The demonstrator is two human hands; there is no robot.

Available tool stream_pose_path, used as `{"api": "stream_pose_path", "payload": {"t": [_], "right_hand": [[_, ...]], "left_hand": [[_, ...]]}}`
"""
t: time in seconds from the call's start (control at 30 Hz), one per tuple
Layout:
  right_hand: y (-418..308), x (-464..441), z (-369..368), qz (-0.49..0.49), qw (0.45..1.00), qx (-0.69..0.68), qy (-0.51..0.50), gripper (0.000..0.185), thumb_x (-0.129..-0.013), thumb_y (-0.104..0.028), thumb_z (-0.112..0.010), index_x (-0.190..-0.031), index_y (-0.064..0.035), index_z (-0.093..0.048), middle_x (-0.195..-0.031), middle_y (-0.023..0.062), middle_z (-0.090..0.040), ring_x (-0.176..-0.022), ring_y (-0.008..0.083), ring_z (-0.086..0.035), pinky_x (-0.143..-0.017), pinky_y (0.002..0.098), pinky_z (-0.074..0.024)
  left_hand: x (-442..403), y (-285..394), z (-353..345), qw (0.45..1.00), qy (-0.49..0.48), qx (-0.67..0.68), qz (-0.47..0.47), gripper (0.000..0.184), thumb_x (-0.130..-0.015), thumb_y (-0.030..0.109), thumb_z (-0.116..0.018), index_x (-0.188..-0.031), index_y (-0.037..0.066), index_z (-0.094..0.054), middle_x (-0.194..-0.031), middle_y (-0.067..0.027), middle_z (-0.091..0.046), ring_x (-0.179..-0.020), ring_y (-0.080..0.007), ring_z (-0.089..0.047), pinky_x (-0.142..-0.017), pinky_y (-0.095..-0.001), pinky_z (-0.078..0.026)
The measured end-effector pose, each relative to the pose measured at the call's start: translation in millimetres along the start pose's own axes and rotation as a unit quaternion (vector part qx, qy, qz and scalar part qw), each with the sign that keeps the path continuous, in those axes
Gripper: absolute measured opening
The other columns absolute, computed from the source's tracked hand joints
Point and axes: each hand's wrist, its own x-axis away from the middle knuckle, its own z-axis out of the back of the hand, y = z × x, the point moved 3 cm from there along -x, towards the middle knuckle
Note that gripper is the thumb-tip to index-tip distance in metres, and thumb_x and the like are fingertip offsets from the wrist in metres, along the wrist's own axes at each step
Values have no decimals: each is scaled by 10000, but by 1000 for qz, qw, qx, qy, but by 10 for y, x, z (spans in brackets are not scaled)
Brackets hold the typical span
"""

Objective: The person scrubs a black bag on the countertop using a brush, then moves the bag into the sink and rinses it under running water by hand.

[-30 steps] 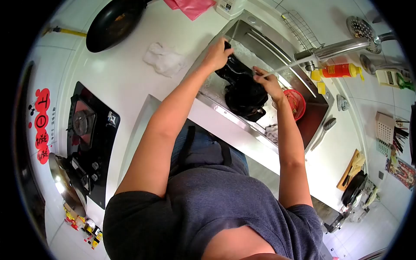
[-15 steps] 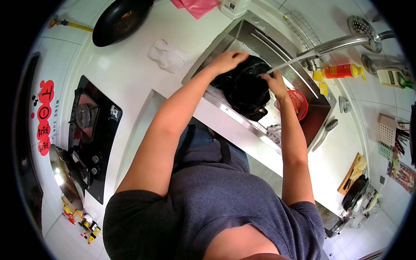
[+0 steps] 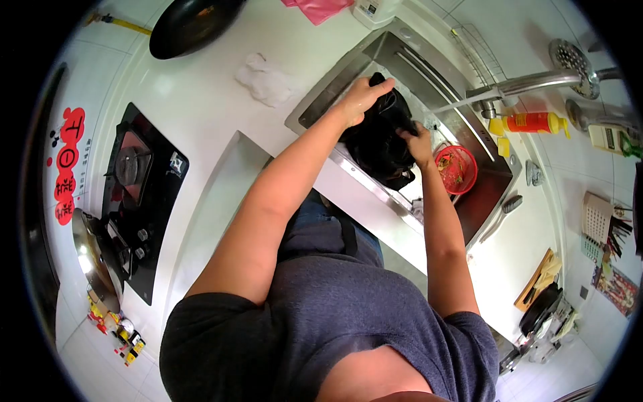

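Observation:
A wet black fabric item [image 3: 378,144], which looks like a bag, sits in the steel sink [image 3: 315,110] and bunches up against its near edge. My left hand [image 3: 362,100] is closed on its upper left end, thumb stretched out along the top. On the other side, my right hand [image 3: 418,144] pinches a raised fold of the same item. A stream of water runs from the faucet [image 3: 529,84] toward the item's right side. Right of my right hand, a red basket [image 3: 474,171] with bits of food scraps stands in the sink.
A black wok [image 3: 191,30] and a white cloth [image 3: 264,80] lie on the counter at left, near a gas stove [image 3: 144,201]. A white jug [image 3: 375,10] stands behind the sink. A red-yellow bottle [image 3: 532,123] and a brush [image 3: 502,218] are at right.
My left hand has closed on the black item's upper end and lifted it somewhat. My right hand now holds up a fold. The water stream falls clear of my right hand.

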Motion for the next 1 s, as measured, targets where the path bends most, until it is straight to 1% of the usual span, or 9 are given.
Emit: {"api": "stream_pose_path", "payload": {"t": [0.17,0.2,0.37,0.47,0.57,0.6,0.77,0.9,1.0], "right_hand": [[-520,191,-73,64,962,-78,255,464,-662,55,-505,-1119,-7,-552,-1021,153,-603,-1024,277,-567,-951,337,-389],[-874,316,-100,91,965,-44,241,549,-658,70,-473,-1198,-16,-505,-1137,162,-554,-1115,299,-515,-1010,336,-343],[-1385,652,-574,207,971,32,114,494,-696,-22,-561,-1188,-21,-515,-1106,172,-566,-1096,301,-535,-994,347,-366],[-1462,584,-618,165,965,147,141,397,-722,-307,-727,-957,-18,-588,-922,203,-606,-861,373,-594,-754,392,-460],[-1072,27,-273,34,946,160,279,383,-806,-366,-647,-749,7,-582,-713,246,-584,-703,430,-570,-629,460,-428],[-670,-239,-80,56,935,147,317,351,-832,-310,-639,-824,34,-570,-719,202,-598,-631,264,-558,-606,386,-425],[-999,85,-136,137,973,-38,183,267,-869,-158,-578,-1077,9,-598,-933,156,-620,-912,279,-569,-870,340,-418],[-885,368,-416,141,971,7,190,244,-881,-203,-587,-895,36,-627,-848,148,-651,-797,206,-573,-793,320,-446],[-829,4,-257,86,975,88,185,439,-880,-355,-562,-732,56,-601,-664,238,-588,-608,362,-583,-590,435,-426]], "left_hand": [[-272,-582,258,987,160,21,-13,229,-893,254,-605,-945,31,-606,-849,-52,-609,-770,-157,-566,-672,-335,-466],[-236,-589,214,987,162,1,15,360,-909,225,-582,-1199,19,-523,-1080,-102,-606,-997,-228,-563,-841,-396,-471],[-687,-1186,151,946,197,245,79,96,-880,164,-587,-937,89,-566,-836,-69,-564,-732,-186,-548,-662,-317,-477],[-730,-1261,26,968,67,228,83,311,-894,356,-597,-882,46,-579,-712,-11,-533,-642,-178,-532,-639,-295,-474],[-462,-1174,-432,929,72,336,137,568,-880,513,-551,-1142,9,-548,-1114,-110,-573,-964,-213,-543,-821,-355,-448],[-378,-1097,-490,959,114,192,175,709,-853,611,-509,-1255,30,-465,-1208,-114,-534,-1067,-226,-522,-898,-391,-426],[-341,-1045,-585,948,201,212,124,889,-835,663,-461,-1304,-90,-401,-1294,-213,-474,-1133,-274,-504,-926,-377,-410],[-581,-1353,-175,920,317,136,184,537,-907,479,-447,-953,-42,-569,-930,-201,-619,-809,-314,-600,-718,-433,-473],[-313,-1238,-410,949,268,123,113,465,-891,392,-510,-1044,-45,-552,-1050,-149,-589,-868,-278,-567,-763,-382,-445]]}}
